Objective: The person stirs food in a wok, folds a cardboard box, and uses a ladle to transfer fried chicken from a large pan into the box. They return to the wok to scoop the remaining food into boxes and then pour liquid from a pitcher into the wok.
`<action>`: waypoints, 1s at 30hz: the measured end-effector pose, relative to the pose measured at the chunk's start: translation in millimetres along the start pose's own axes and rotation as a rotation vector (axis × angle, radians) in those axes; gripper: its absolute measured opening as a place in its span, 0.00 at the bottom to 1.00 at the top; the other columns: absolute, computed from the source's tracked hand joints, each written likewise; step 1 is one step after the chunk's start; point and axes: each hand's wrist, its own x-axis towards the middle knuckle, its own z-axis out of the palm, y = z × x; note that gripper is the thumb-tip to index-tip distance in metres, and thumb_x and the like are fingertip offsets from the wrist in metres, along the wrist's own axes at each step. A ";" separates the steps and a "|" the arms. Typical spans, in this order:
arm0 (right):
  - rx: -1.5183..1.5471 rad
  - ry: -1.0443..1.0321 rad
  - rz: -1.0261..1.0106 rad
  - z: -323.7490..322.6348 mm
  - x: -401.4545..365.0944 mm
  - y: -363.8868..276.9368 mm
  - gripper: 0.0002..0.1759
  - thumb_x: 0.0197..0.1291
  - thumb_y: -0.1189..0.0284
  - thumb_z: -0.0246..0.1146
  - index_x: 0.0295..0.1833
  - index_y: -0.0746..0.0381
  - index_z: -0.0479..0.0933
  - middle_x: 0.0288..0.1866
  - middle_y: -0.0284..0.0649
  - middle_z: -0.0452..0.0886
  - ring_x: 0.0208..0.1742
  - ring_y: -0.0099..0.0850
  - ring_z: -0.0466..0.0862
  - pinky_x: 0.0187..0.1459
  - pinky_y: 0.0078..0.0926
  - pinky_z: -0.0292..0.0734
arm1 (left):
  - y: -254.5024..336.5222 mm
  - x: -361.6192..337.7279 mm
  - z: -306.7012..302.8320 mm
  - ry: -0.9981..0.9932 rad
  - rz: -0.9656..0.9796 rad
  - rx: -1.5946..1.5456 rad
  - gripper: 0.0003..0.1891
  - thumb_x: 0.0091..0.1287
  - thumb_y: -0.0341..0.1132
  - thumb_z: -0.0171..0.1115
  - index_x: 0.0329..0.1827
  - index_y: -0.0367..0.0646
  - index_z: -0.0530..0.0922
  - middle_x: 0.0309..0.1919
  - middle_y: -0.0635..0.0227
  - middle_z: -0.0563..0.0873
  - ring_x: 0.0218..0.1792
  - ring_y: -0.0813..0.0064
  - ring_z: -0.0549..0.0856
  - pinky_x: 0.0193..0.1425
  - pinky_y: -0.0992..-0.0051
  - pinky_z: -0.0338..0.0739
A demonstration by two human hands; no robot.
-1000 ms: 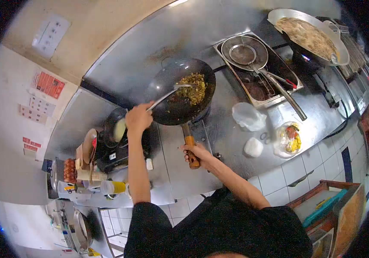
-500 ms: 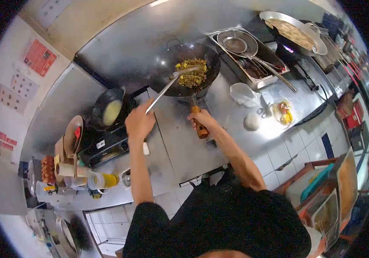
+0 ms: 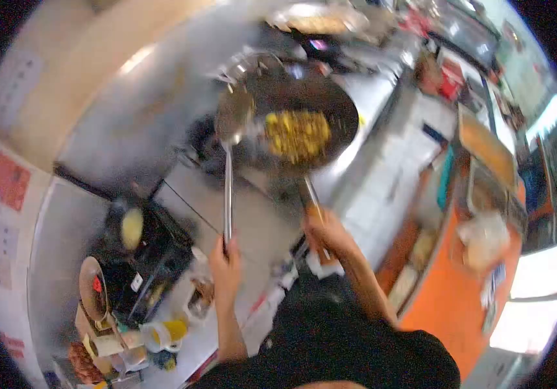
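Note:
My left hand (image 3: 226, 256) is closed around the long metal handle of a ladle (image 3: 228, 188). The ladle's wide bowl is over the left side of a dark wok (image 3: 307, 94). My right hand (image 3: 325, 232) grips the wok's handle (image 3: 311, 194). Crumbly yellow and brown food (image 3: 296, 135) lies in the wok, blurred by motion. The wok appears lifted, to the right of a dark burner (image 3: 204, 142) on the steel counter (image 3: 194, 188).
A dark pan with a pale yellow round (image 3: 132, 228) in it stands at left. Nearer are a brown pan (image 3: 92, 295) and a container of yellow liquid (image 3: 173, 332). A pan of light-brown contents (image 3: 317, 24) is at the back. To the right is an orange surface (image 3: 437, 330) with a bag (image 3: 484, 238).
The wok has moved off the burner to the right, held by my right hand. My left hand has moved the ladle out of the food to the wok's left side. The view has turned right.

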 end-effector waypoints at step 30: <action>0.180 0.688 -0.011 -63.2 -261.5 225.9 0.12 0.51 0.64 0.64 0.30 0.63 0.75 0.21 0.36 0.77 0.17 0.27 0.78 0.20 0.26 0.72 | -98.6 -239.7 113.1 -0.574 -0.122 -0.615 0.11 0.76 0.38 0.48 0.43 0.39 0.73 0.20 0.81 0.66 0.18 0.91 0.62 0.21 0.86 0.58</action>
